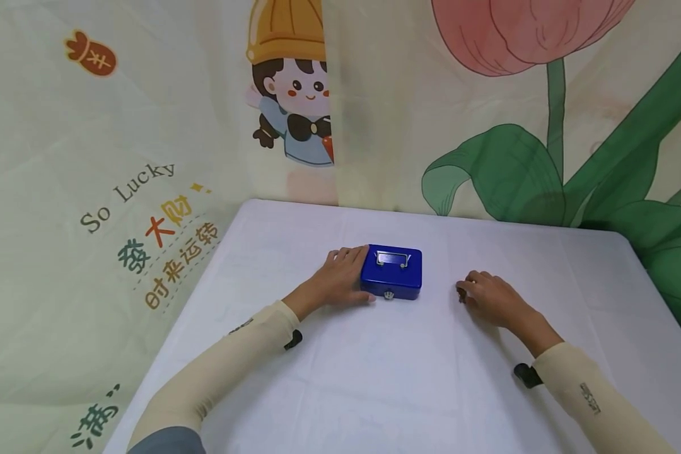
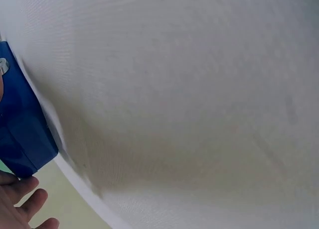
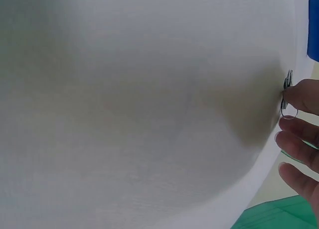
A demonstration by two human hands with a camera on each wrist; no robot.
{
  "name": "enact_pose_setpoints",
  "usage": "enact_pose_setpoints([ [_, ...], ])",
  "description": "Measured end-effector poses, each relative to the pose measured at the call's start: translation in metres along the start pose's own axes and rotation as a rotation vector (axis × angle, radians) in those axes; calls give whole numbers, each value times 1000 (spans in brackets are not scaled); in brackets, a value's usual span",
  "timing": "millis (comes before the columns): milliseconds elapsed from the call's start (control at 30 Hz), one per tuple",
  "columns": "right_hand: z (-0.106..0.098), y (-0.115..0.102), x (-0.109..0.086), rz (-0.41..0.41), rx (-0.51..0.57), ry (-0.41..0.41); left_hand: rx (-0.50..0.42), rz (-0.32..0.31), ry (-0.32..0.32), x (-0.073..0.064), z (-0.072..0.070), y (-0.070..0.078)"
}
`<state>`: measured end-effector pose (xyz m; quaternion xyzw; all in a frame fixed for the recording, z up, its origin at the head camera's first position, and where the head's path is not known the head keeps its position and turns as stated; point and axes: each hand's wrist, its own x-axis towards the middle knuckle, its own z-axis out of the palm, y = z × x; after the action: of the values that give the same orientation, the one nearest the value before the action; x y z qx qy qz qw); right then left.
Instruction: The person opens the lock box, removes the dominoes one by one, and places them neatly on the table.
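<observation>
A small blue cash box (image 1: 394, 275) with a folding metal handle on its lid and a lock in its front sits shut on the white table. My left hand (image 1: 343, 277) rests against its left side, fingers spread toward the back corner and thumb at the front. In the left wrist view only an end of the box (image 2: 25, 129) shows. Off to the right of the box, my right hand (image 1: 492, 299) pinches small keys (image 3: 286, 92) on a thin ring between thumb and index finger, just above the table. The other right fingers hang loosely apart.
A white cloth covers the table (image 1: 374, 372). Behind it stands a printed fabric backdrop (image 1: 380, 126) with a tulip, a cartoon figure and lettering. Dark wrist cameras stick out under both sleeves, such as the right camera (image 1: 526, 376).
</observation>
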<state>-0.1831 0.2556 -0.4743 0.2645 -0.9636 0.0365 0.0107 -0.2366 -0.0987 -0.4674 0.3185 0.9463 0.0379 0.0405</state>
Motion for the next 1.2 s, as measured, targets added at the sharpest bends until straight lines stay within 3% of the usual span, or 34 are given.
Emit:
enact_pose_setpoints([
  [200, -3, -8, -3, -1, 5, -16, 17, -3, -9, -5, -2, 3],
  [467, -6, -35, -17, 46, 47, -41, -16, 53, -18, -22, -3, 3],
  [900, -5, -78, -35, 104, 47, -73, 20, 105, -13, -49, 2, -4],
  [1200, -5, -108, -48, 168, 110, -108, 28, 155, -25, -66, 3, -9],
])
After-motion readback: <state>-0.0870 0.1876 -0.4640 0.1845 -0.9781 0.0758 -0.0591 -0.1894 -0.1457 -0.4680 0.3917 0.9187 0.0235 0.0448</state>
